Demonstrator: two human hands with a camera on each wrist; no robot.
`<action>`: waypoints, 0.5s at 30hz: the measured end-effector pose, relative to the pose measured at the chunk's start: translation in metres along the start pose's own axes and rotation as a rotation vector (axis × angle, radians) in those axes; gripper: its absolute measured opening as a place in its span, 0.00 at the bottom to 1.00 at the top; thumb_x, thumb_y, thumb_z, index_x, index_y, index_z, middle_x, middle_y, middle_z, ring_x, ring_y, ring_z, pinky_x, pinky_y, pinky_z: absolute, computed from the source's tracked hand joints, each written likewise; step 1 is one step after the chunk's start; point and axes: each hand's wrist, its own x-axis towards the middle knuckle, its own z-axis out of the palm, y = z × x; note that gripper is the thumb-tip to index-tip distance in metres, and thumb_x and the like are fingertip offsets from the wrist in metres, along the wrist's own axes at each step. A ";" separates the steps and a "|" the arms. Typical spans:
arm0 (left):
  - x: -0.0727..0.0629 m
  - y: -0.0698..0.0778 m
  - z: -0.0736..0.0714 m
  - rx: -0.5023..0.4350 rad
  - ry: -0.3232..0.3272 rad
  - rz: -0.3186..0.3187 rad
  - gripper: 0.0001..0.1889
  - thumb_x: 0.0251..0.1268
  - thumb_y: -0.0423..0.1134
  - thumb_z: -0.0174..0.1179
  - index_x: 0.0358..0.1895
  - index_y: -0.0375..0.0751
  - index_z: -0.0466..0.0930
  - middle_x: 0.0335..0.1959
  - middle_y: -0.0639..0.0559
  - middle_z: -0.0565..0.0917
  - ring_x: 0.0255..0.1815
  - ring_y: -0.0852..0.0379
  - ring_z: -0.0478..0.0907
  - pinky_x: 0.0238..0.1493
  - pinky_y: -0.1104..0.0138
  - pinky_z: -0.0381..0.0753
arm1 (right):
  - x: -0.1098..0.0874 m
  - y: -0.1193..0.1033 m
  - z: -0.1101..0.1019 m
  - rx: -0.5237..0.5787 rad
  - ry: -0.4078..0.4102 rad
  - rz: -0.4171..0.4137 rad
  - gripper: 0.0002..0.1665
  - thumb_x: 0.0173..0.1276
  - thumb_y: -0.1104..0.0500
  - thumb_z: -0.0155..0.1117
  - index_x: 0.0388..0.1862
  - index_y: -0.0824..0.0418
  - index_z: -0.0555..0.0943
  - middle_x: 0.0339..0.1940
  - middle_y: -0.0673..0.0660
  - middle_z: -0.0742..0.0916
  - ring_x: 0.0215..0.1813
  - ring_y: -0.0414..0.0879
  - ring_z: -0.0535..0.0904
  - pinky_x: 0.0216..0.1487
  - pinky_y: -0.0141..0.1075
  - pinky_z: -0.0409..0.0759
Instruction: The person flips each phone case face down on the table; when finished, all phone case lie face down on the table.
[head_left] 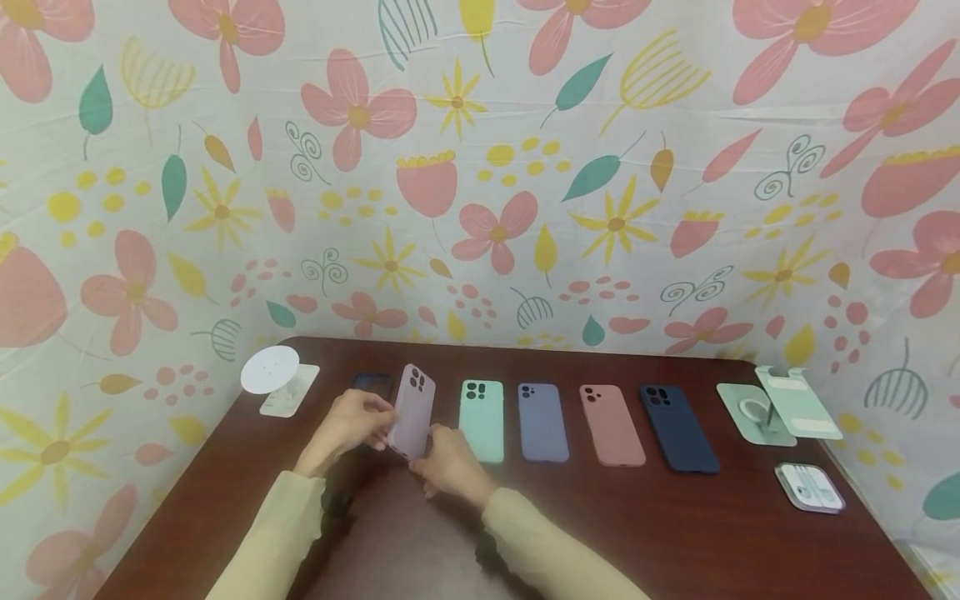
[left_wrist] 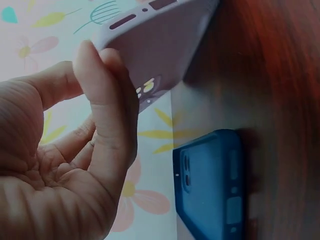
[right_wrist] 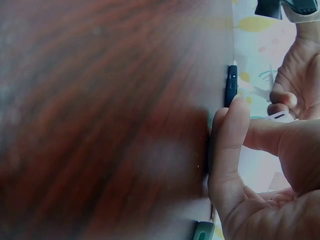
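A lilac phone case (head_left: 413, 411), with camera cutouts at its top, stands tilted above the table between the two hands. My left hand (head_left: 358, 422) pinches its left edge; in the left wrist view thumb and finger meet at the case (left_wrist: 155, 55), whose inner side and slotted bottom edge show. My right hand (head_left: 452, 464) grips the lower right corner, its thumb and forefinger close together in the right wrist view. Partly hidden behind the left hand, a dark blue phone case (head_left: 372, 384) lies on the table; the left wrist view shows this case (left_wrist: 210, 185) with its hollow side visible.
Rightward lie mint (head_left: 482, 425), periwinkle (head_left: 543, 423), pink (head_left: 612, 425) and navy (head_left: 679, 429) phone cases. A white round stand (head_left: 271, 371) is at the far left. At the right are a mint folding stand (head_left: 798, 404) and boxed earphones (head_left: 810, 488). Floral cloth hangs behind the table.
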 end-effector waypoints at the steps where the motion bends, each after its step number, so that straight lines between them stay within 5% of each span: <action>1: 0.000 0.000 0.000 0.003 -0.003 -0.002 0.11 0.75 0.35 0.67 0.50 0.28 0.88 0.29 0.44 0.88 0.24 0.56 0.87 0.33 0.63 0.92 | 0.000 0.000 0.000 -0.001 0.001 0.000 0.37 0.68 0.68 0.77 0.70 0.83 0.72 0.22 0.60 0.86 0.15 0.44 0.84 0.19 0.36 0.86; 15: -0.002 -0.002 0.008 0.052 0.032 0.001 0.10 0.75 0.32 0.66 0.50 0.27 0.87 0.28 0.43 0.88 0.22 0.55 0.87 0.32 0.61 0.92 | -0.002 0.002 -0.004 -0.010 0.020 0.005 0.20 0.67 0.69 0.76 0.51 0.79 0.78 0.25 0.63 0.85 0.14 0.46 0.84 0.19 0.35 0.85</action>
